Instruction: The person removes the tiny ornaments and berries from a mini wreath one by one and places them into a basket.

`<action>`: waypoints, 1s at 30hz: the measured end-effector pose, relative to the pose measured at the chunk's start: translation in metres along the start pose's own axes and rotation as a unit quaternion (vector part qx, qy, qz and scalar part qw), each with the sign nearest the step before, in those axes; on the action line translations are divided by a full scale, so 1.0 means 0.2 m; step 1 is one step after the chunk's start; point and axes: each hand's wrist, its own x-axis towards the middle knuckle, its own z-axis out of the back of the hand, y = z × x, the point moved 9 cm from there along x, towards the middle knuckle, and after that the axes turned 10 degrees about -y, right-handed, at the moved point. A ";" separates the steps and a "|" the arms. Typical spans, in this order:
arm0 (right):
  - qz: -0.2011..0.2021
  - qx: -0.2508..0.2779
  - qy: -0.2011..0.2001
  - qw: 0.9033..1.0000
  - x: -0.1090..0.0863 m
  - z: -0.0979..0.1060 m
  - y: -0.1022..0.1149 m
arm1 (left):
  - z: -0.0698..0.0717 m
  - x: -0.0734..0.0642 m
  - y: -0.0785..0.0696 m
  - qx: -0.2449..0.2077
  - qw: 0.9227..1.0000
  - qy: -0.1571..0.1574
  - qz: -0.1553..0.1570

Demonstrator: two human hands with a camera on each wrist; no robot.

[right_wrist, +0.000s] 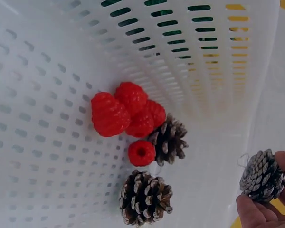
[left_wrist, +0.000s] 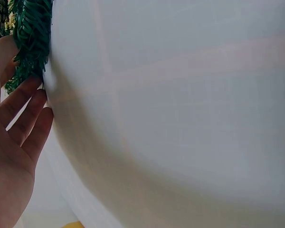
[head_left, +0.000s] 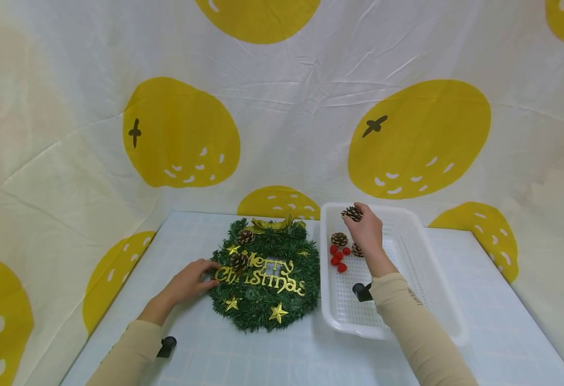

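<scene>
In the head view a green Christmas wreath [head_left: 282, 247] lies on the table with gold "Merry Christmas" lettering, gold stars, a gold bow and two pinecones on its left part. My left hand [head_left: 192, 279] touches the wreath's left edge; the left wrist view has its fingers fairly straight beside the greenery [left_wrist: 33, 35]. My right hand [head_left: 366, 230] pinches a pinecone [right_wrist: 262, 175] between thumb and fingers, raised over the far left end of a white plastic basket [head_left: 443, 292]. A thin wire loop sticks out from this pinecone.
Inside the basket are several red raspberry-like berries [right_wrist: 110, 114], a pinecone [right_wrist: 145, 197] and another pinecone [right_wrist: 169, 138] beside the berries. The basket stands right beside the wreath on a pale checked tablecloth [head_left: 214, 354]. A fruit-printed curtain [head_left: 282, 134] hangs behind the table.
</scene>
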 end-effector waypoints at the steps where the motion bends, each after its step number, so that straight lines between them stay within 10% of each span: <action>1: 0.000 -0.002 0.000 1.000 0.01 0.00 -0.01 | 0.00 0.00 0.00 0.001 1.000 -0.001 -0.001; 30: -0.056 -0.088 0.005 0.995 0.05 0.07 -0.35 | 0.00 0.00 -0.01 0.000 1.000 -0.004 -0.001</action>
